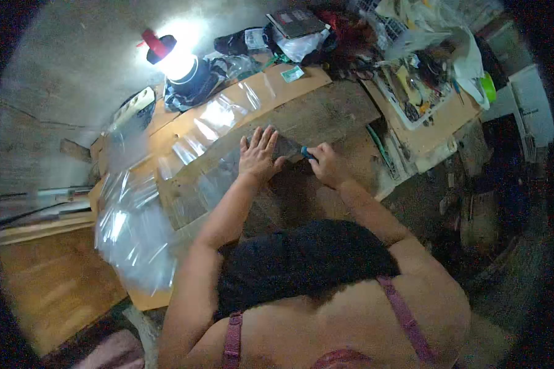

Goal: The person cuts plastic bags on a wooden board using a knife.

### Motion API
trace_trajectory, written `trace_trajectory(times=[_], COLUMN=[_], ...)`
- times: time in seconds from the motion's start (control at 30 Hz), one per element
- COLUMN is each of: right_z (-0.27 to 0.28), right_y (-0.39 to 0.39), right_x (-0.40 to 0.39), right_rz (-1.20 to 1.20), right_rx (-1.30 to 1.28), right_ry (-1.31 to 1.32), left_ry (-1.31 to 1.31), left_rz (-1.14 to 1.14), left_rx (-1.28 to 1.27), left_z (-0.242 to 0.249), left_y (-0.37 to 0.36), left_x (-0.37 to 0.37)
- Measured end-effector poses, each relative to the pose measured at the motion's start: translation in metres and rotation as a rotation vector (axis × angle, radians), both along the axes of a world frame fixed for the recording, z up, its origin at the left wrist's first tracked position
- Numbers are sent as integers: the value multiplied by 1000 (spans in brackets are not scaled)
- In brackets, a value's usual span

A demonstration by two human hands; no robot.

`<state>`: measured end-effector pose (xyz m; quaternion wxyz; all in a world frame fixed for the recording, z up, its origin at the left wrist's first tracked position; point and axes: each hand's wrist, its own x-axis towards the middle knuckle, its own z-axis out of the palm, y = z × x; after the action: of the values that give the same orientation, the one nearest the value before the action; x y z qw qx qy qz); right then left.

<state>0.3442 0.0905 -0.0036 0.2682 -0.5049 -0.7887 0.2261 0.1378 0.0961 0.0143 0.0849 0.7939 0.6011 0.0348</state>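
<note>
Your left hand [258, 157] lies palm down, its fingers straight and a little apart, gripping nothing. It presses on a clear plastic sheet [212, 183] spread over the wooden board [326, 114], probably because film that thin and slick would slide or ruck without a flat palm on it. Your right hand [331, 166], just to the right of it, is closed around the blue handle of a tool [308, 153]. You hold it low and near the left fingers, which seems to keep the tool close to the part you are steadying.

Further plastic pieces [218, 115] lie beyond your left hand, and a loose plastic heap [132, 230] sits well to its left, apparently kept aside so the board stays usable. The lit lamp [180, 66] stands beyond and left of that hand, likely put there to throw light across the worktop [148, 299]. To the far right, past your right hand, a white tray [420, 122] gathers small mixed items.

The working end of your tool is hard to make out against the dull board, so its kind and whether it touches the sheet can't be told. Your left palm covers part of the film, glare washes out some pieces, and the tray's contents blur together.
</note>
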Motion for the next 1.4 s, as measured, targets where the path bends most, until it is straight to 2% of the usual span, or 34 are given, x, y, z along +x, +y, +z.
trace_trajectory(times=[0.13,0.2,0.33,0.4,0.53,0.6,0.67,0.77,0.83,0.87,0.93,0.97,1.0,1.03,1.07,1.1,1.17,1.23,1.27,1.3,1.33,1.37,1.4], right_z=[-5,2,5,18,16,-13,-14,13,12,12,25,18,6,-3,-7,-10,-14,-17,-5,20,34,31,24], right_y=[56,75,66,45,42,53,50,40,40,40,39,41,46,48,48,47,50,51,51,51,51,55,63], right_x=[-21,-31,-54,-66,-67,-60,-58,-67,-73,-72,-73,-74,-74,-73,-73,-73,-70,-67,-66,-61,-58,-51,-39], right_rz=[94,-38,-70,-126,-2,15,31,25,-16,-20,-33,-32,-6,19,20,47,74,45,47,13,-24,-24,73], right_rx=[-28,-86,-27,-40,-83,-83,-100,-151,-161,-161,-164,-166,-187,-207,-204,-171,-130,-78,-80,-223,-365,-363,-233], right_ry=[-116,-200,-59,-241,-240,-191,-145,-215,-309,-309,-328,-323,-319,-314,-311,-278,-242,-70,-72,34,138,130,281], left_ry=[-23,-111,26,-296,-207,-243,-282,-323,-624,-691,-293,-133,40,45,57,33,174,74,197,175,137,98,-26], left_rz=[57,59,-7,69,56,48,41,84,55,165,200,129,301,316,135,113,227,44,59,158,188,218,251], left_rx=[38,51,157,-13,228,277,309,367,418,348,723,856,658,693,958,961,749,763,638,516,556,599,559], left_z=[-6,-9,-36,-28,6,-21,-29,-26,-23,-22,9,25,53,69,92,103,96,73,52,40,37,34,36], left_y=[0,0,8,8,-24,-26,-31,-24,-16,-22,-19,-9,-3,7,18,26,45,59,66,70,64,56,45], left_x=[-2,-4,-17,-21,-31,-48,-54,-59,-68,-73,-90,-107,-112,-122,-124,-126,-131,-142,-152,-147,-140,-133,-126])
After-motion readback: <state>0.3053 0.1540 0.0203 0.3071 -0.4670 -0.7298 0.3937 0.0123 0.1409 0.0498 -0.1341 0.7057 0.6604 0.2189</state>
